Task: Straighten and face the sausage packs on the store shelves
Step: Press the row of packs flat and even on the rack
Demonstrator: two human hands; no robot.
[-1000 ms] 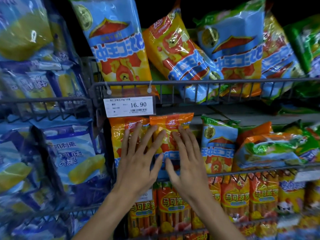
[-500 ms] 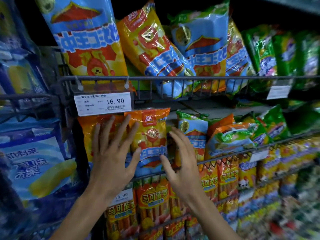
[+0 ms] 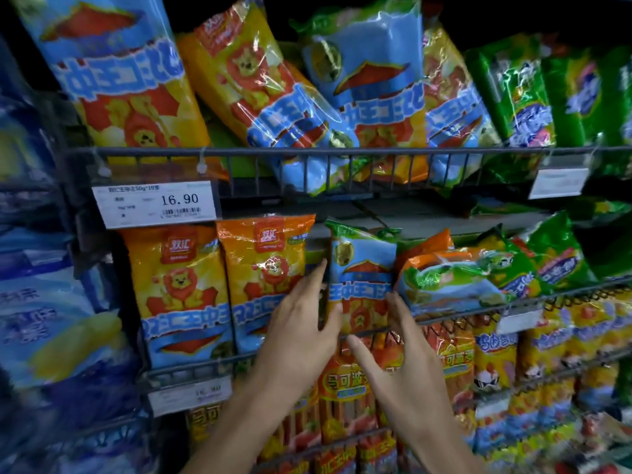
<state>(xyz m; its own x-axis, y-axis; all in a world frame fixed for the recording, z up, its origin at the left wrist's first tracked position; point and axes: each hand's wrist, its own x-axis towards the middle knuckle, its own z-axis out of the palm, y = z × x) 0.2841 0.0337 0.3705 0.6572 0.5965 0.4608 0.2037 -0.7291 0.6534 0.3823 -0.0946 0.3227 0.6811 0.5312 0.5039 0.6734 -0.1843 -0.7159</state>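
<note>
Middle wire shelf [image 3: 342, 357], store aisle. Both hands are up at one blue-and-orange sausage pack [image 3: 360, 278], which stands upright on this shelf behind the front rail.

Left hand [image 3: 301, 323]: fingers straight, laid along the pack's left edge, thumb across its lower front. Pressing and bracing, not curled round it.

Right hand [image 3: 407, 364]: fingers reach up along the pack's right edge, thumb pointing left below the rail. Whether the fingertips hook behind the pack cannot be told; they look relaxed and flat against it.

To the left of the held pack, two orange lion packs [image 3: 219, 285] stand upright side by side, fronts facing out. To the right, a green-and-blue pack [image 3: 451, 282] lies tipped over on its side, touching the held pack, with more green packs [image 3: 554, 261] slumped behind it.

Upper shelf: large packs [image 3: 273, 97] lean at mixed angles, one hanging nose-down over the rail. A price tag [image 3: 154, 203] reading 16.90 hangs on the upper rail. Lower shelf carries red stick-sausage packs [image 3: 345, 388].
</note>
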